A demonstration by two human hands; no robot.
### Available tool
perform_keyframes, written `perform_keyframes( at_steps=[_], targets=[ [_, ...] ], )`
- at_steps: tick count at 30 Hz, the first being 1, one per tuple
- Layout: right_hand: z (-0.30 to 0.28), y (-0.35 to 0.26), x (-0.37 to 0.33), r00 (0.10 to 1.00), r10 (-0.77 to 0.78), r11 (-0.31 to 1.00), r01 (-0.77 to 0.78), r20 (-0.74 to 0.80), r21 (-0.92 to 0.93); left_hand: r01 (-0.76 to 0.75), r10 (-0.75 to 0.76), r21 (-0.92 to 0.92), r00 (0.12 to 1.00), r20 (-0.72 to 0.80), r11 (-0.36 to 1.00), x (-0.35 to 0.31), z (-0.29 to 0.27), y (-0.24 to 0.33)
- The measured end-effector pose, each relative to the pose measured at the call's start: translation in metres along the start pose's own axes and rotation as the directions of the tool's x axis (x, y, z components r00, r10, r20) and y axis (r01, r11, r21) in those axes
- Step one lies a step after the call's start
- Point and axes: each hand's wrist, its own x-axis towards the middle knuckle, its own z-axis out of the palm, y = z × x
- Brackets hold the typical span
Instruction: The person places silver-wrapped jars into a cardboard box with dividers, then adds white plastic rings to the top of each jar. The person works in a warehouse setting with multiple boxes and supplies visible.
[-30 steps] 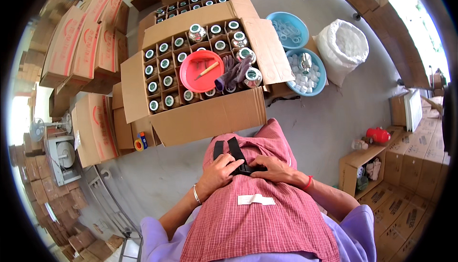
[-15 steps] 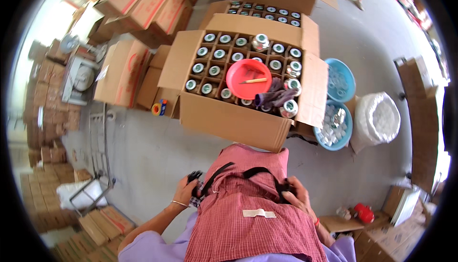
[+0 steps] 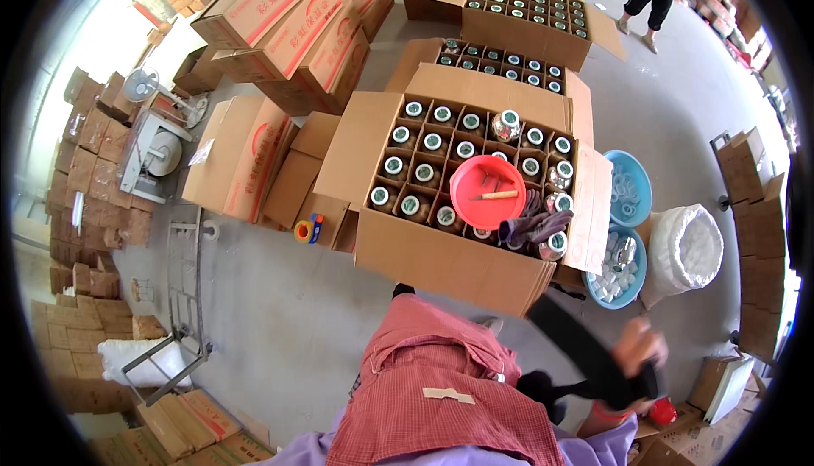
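My right hand [image 3: 640,346], smeared by motion, is out to the right of my body, closed on a wide black strap [image 3: 572,334]. The strap stretches up and left toward the front carton. My left hand is out of view. A red checked apron [image 3: 441,356] covers my front. Ahead stands an open cardboard carton [image 3: 449,267], divided into cells of jars with white and green lids. On the jars rest a red bowl [image 3: 487,213], with a wooden-handled tool [image 3: 496,195] inside, and dark purple gloves [image 3: 538,227].
Right of the carton are two blue basins [image 3: 638,284] of small parts and a white sack [image 3: 699,250]. More jar cartons [image 3: 526,29] stand beyond. Closed cartons [image 3: 229,161] and a metal trolley [image 3: 182,275] are on the left. A person [image 3: 651,0] stands far right.
My right hand has swung outward, pulling the black strap away from my waist. My left hand has left the view. The view has tilted up, showing more of the far cartons.
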Motion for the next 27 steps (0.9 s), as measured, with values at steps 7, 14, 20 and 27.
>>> perform_keyframes(
  at_steps=[7,14,20,27],
  targets=[
    [0.008,0.069,0.127,0.907,-0.017,0.386,0.394,0.420,-0.834,0.034,-0.040,-0.084,0.996,-0.075,0.996,0.071,-0.087,0.002],
    [-0.066,0.130,0.257,0.987,0.011,0.435,0.140,0.160,-0.890,0.003,-0.010,-0.085,0.996,-0.086,0.996,0.127,-0.131,0.058],
    [-0.124,0.231,0.308,0.984,0.174,0.380,-0.032,0.037,-0.924,-0.044,0.039,-0.100,0.998,-0.052,0.994,0.140,-0.115,0.085],
    [-0.180,0.251,0.348,0.966,0.255,0.234,-0.104,-0.042,-0.967,0.015,-0.015,0.012,1.000,-0.010,1.000,0.132,-0.100,0.086]
  ],
)
